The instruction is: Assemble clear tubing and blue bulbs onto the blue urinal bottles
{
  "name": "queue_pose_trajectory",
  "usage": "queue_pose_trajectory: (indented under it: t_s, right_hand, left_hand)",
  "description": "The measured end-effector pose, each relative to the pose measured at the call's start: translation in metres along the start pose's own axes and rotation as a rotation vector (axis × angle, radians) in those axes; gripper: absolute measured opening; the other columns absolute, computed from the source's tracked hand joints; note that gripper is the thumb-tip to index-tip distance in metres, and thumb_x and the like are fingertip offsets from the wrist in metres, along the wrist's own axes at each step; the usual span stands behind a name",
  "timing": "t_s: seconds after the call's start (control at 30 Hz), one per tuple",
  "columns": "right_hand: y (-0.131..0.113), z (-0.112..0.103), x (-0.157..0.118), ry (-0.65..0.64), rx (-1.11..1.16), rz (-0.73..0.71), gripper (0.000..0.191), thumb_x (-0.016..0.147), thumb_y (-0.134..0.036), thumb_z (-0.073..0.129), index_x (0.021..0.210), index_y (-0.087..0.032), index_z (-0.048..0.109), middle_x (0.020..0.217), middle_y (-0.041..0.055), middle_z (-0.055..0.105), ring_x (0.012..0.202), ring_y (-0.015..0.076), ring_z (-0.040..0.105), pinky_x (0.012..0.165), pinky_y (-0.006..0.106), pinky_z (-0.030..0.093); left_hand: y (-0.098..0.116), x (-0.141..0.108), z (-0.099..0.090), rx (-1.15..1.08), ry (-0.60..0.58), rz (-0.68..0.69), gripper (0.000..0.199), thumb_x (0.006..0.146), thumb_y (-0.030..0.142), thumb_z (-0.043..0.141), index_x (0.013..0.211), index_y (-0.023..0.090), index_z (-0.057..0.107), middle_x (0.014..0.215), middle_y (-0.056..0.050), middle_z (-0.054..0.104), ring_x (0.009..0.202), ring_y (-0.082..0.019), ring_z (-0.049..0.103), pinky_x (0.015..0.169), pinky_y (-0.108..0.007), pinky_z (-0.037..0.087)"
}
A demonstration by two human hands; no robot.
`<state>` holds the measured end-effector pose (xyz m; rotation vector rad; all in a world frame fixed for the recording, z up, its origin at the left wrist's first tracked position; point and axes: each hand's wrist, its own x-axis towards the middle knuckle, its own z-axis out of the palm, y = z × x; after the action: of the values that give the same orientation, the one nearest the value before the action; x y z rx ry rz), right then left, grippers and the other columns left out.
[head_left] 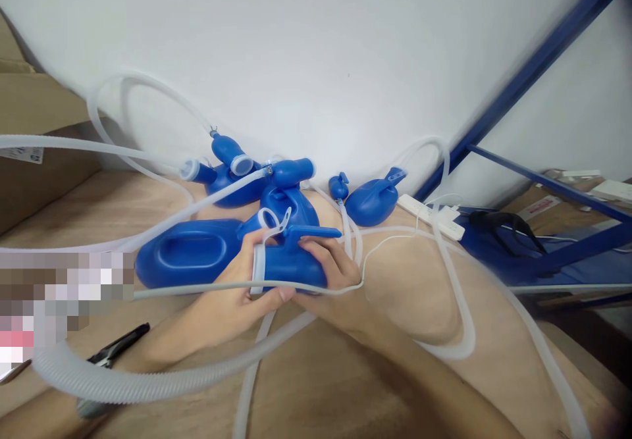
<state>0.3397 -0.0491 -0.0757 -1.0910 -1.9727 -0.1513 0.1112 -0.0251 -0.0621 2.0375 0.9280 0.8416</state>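
Both hands are around a blue plastic urinal mouthpiece (296,268) with a blue flat handle and a white ring (259,269) on its left end. My left hand (247,274) grips the ring end, its thumb along the lower side. My right hand (338,271) curls its fingers over the right side, under the handle. A translucent ribbed hose (197,383) curves from the left toward my right hand; its join is hidden. Just behind lies a blue urinal bottle (192,253) on its side, with another blue bottle (291,206) beside it.
More blue mouthpieces (295,172) and bottles (372,202) lie against the wall, with hoses (457,294) looping across the wooden table (409,294). A white power strip (432,218) is at right, near a blue metal frame (533,77). Cardboard boxes (44,106) stand left. A thin cable (197,289) crosses before my hands.
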Motion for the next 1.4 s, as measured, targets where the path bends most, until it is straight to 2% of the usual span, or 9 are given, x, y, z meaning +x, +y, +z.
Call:
queue_pose_trajectory:
  t_s: [0.27,0.5,0.67,0.77,0.9,1.03,1.13,1.27,1.4]
  right_hand:
    - [0.003,0.002,0.0,0.018,0.059,-0.018,0.063,0.086,-0.042,0.084,0.139,-0.027,0.054,0.127,0.012,0.072,0.115,0.0303,0.076,0.093,0.045,0.067]
    - [0.003,-0.004,0.002,0.0,0.116,-0.032,0.067,0.086,-0.043,0.085,0.142,-0.031,0.051,0.129,0.0102,0.071,0.117,0.0303,0.075,0.099,0.047,0.066]
    - [0.002,-0.001,0.001,-0.038,0.151,0.049,0.068,0.087,-0.049,0.084,0.144,-0.032,0.052,0.133,0.0104,0.069,0.124,0.0324,0.073,0.105,0.051,0.064]
    - [0.001,0.0,0.002,-0.114,0.153,0.075,0.073,0.09,-0.055,0.08,0.151,-0.029,0.048,0.142,0.0137,0.067,0.132,0.0344,0.069,0.108,0.052,0.062]
    - [0.006,-0.006,0.009,-0.307,0.158,0.036,0.072,0.101,-0.063,0.062,0.157,-0.02,0.048,0.148,0.0191,0.067,0.138,0.0363,0.065,0.11,0.055,0.059]
    - [0.019,-0.021,0.018,-0.295,0.191,0.222,0.051,0.112,-0.058,0.037,0.114,-0.024,0.075,0.106,0.0087,0.082,0.1,0.0277,0.078,0.092,0.045,0.063]
    - [0.026,-0.03,0.026,-0.18,0.169,0.37,0.053,0.111,-0.062,0.039,0.092,-0.025,0.072,0.089,0.0046,0.078,0.083,0.0231,0.074,0.079,0.038,0.06]
    - [0.025,-0.029,0.035,-0.066,0.31,0.368,0.047,0.105,-0.067,0.05,0.124,-0.026,0.066,0.113,0.0076,0.077,0.104,0.0249,0.073,0.089,0.039,0.06]
    - [0.014,-0.018,0.041,-0.23,0.489,0.352,0.044,0.109,-0.058,0.049,0.138,-0.028,0.063,0.121,0.0065,0.075,0.114,0.0227,0.072,0.1,0.039,0.058]
  left_hand:
    - [-0.013,-0.004,0.002,0.051,-0.041,0.03,0.07,0.109,0.047,0.053,0.165,0.042,0.012,0.158,-0.01,0.046,0.145,-0.033,0.053,0.122,-0.054,0.049]
    - [-0.006,-0.003,-0.004,0.138,-0.049,0.111,0.073,0.107,0.053,0.054,0.168,0.036,0.017,0.158,-0.014,0.05,0.143,-0.037,0.056,0.12,-0.06,0.049]
    - [0.001,0.0,-0.013,0.185,-0.035,0.14,0.086,0.104,0.058,0.059,0.173,0.032,0.014,0.17,-0.016,0.042,0.151,-0.04,0.05,0.122,-0.059,0.048]
    - [0.006,0.006,-0.019,0.223,0.031,0.195,0.075,0.106,0.053,0.058,0.17,0.031,0.026,0.168,-0.014,0.048,0.148,-0.037,0.054,0.124,-0.056,0.045]
    - [0.013,0.012,-0.023,0.336,0.143,0.264,0.055,0.105,0.046,0.062,0.156,0.03,0.047,0.145,-0.009,0.068,0.129,-0.03,0.069,0.109,-0.044,0.057]
    - [0.014,0.01,-0.024,0.448,0.148,0.305,0.05,0.105,0.042,0.063,0.151,0.028,0.051,0.142,-0.008,0.071,0.124,-0.03,0.073,0.097,-0.038,0.062]
    - [0.014,0.008,-0.024,0.502,0.137,0.308,0.048,0.103,0.044,0.063,0.148,0.027,0.055,0.14,-0.008,0.072,0.118,-0.03,0.075,0.094,-0.038,0.063]
    - [0.015,0.008,-0.02,0.58,0.122,0.339,0.043,0.103,0.043,0.06,0.141,0.024,0.06,0.135,-0.01,0.075,0.115,-0.031,0.077,0.093,-0.04,0.063]
    - [0.018,0.006,-0.016,0.683,0.117,0.425,0.037,0.103,0.039,0.057,0.135,0.02,0.063,0.132,-0.014,0.076,0.112,-0.034,0.078,0.084,-0.041,0.065]
